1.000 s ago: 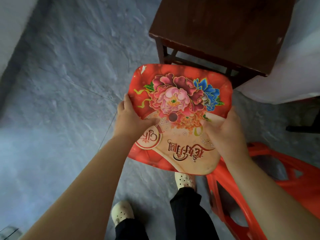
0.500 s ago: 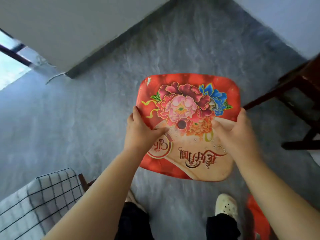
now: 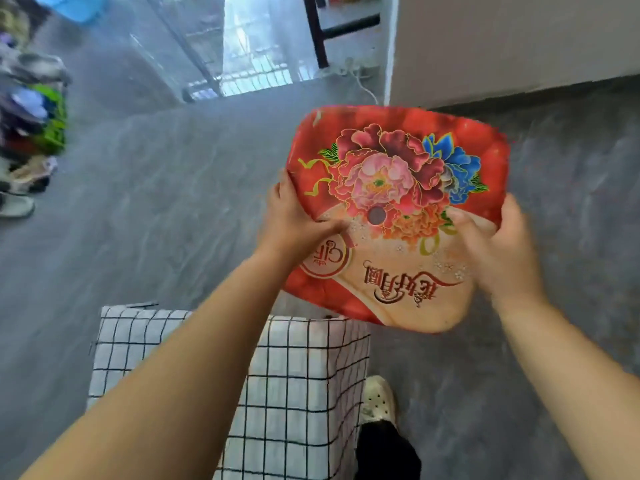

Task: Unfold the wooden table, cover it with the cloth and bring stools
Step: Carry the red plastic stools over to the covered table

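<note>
Count: one red plastic stool with a printed peony seat (image 3: 398, 188), two bare hands, one white cloth with a black grid pattern (image 3: 298, 386), one cream perforated clog (image 3: 379, 398) on the person's foot.

Stool: held off the floor, seat top facing the camera, at about 1 o'clock from frame centre. One round hole in the middle of the seat. Legs not visible.

Left hand (image 3: 294, 220): clamped on the seat's left edge, thumb lying across the printed top, other fingers hidden under the rim.

Right hand (image 3: 498, 251): clamped on the seat's right edge, thumb on top, fingers wrapped around the rim.

Cloth: draped over a boxy shape at 6 o'clock, below the left forearm; its near corner lies just under the seat's lower edge in the picture. What it covers cannot be seen.

Surface: grey stone-look tiled floor (image 3: 156, 202), glossy.

Room: pale wall (image 3: 502, 43) with a dark base strip at 1 to 2 o'clock. Bright doorway with sliding track at 12 o'clock. Blurred heap of coloured items (image 3: 31, 126) at 9 to 10 o'clock; contents not identifiable. Blue plastic tub (image 3: 74, 5) at 11 o'clock.
</note>
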